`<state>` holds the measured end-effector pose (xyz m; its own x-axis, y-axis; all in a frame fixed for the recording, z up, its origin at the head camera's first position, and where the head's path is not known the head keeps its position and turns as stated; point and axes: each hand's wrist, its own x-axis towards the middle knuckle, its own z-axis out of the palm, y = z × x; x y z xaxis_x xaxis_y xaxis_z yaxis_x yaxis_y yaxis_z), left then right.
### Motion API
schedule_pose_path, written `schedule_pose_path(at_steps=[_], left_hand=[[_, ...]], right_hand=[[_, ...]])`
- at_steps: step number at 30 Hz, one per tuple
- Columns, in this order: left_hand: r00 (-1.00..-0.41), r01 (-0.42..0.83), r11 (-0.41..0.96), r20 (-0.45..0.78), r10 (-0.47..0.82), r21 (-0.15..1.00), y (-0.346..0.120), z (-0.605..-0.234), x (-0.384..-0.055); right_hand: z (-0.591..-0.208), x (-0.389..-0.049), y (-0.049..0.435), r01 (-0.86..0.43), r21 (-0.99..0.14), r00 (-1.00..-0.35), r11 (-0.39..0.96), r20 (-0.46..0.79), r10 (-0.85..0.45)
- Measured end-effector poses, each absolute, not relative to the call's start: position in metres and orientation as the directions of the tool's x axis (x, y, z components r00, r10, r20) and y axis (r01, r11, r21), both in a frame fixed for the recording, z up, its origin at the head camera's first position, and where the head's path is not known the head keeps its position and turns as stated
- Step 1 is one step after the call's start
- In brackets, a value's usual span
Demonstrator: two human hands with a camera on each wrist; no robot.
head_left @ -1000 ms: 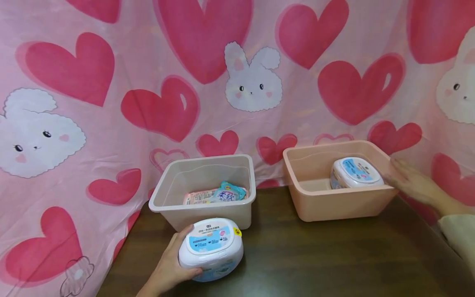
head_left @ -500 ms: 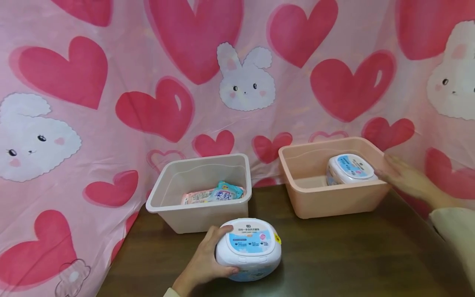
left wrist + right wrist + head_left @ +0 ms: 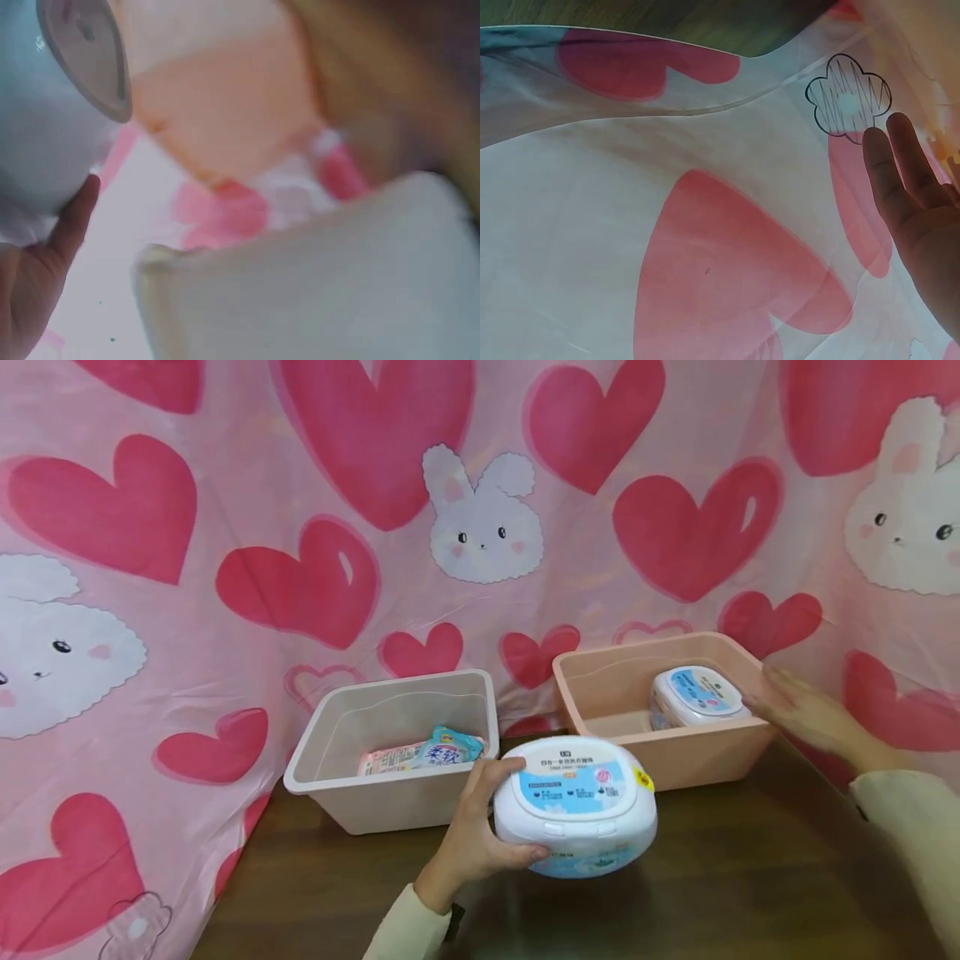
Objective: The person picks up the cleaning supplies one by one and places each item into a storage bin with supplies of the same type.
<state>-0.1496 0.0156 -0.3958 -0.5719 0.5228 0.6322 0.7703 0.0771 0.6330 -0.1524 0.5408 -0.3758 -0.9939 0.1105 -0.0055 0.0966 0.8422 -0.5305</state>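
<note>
The left hand (image 3: 472, 843) grips a rounded white tub (image 3: 576, 806) with a blue-and-white printed lid label and a small yellow sticker, held above the dark table (image 3: 712, 877) before the pink bin (image 3: 600, 689), while the right hand (image 3: 806, 718), fingers straight, rests against that bin's right rim.

The tub (image 3: 575, 806) is smooth, glossy white plastic with a printed paper label. Both bins, beige (image 3: 390, 785) and peach (image 3: 675, 760), are matt moulded plastic. The bench (image 3: 712, 877) is dark, polished wood. The backdrop (image 3: 300, 485) is thin printed cloth.
</note>
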Motion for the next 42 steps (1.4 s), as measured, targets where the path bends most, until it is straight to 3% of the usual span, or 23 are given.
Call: schedule_pose_path(at_steps=[3, 7, 14, 20, 27, 37, 42], left_hand=[[-0.596, 0.751, 0.025, 0.663, 0.453, 0.659, 0.032, -0.371, -0.155], [-0.671, 0.713, 0.066, 0.652, 0.353, 0.698, 0.056, -0.344, -0.168], [-0.795, 0.603, 0.411, 0.553, 0.249, 0.683, 0.105, -0.338, -0.186], [-0.756, 0.594, 0.600, 0.627, 0.189, 0.536, 0.134, -0.332, -0.192], [-0.670, 0.643, 0.686, 0.684, 0.288, 0.341, 0.156, -0.323, -0.204], [-0.663, 0.629, 0.737, 0.666, 0.342, 0.247, 0.201, -0.319, -0.215], [-0.716, 0.586, 0.766, 0.613, 0.335, 0.266, 0.216, -0.327, -0.221]], right_hand=[[-0.377, -0.156, 0.543, 0.086, -0.521, -0.995, 0.849, 0.004, 0.103], [-0.379, -0.159, 0.545, 0.078, -0.516, -0.995, 0.853, 0.017, 0.102], [-0.383, -0.155, 0.546, 0.061, -0.536, -0.994, 0.842, 0.043, 0.100], [-0.386, -0.152, 0.544, 0.059, -0.540, -0.994, 0.839, 0.050, 0.102], [-0.380, -0.155, 0.542, 0.038, -0.554, -0.994, 0.832, 0.068, 0.091], [-0.380, -0.156, 0.542, 0.070, -0.537, -0.992, 0.841, 0.049, 0.114], [-0.383, -0.156, 0.541, 0.058, -0.530, -0.990, 0.846, 0.078, 0.116]])
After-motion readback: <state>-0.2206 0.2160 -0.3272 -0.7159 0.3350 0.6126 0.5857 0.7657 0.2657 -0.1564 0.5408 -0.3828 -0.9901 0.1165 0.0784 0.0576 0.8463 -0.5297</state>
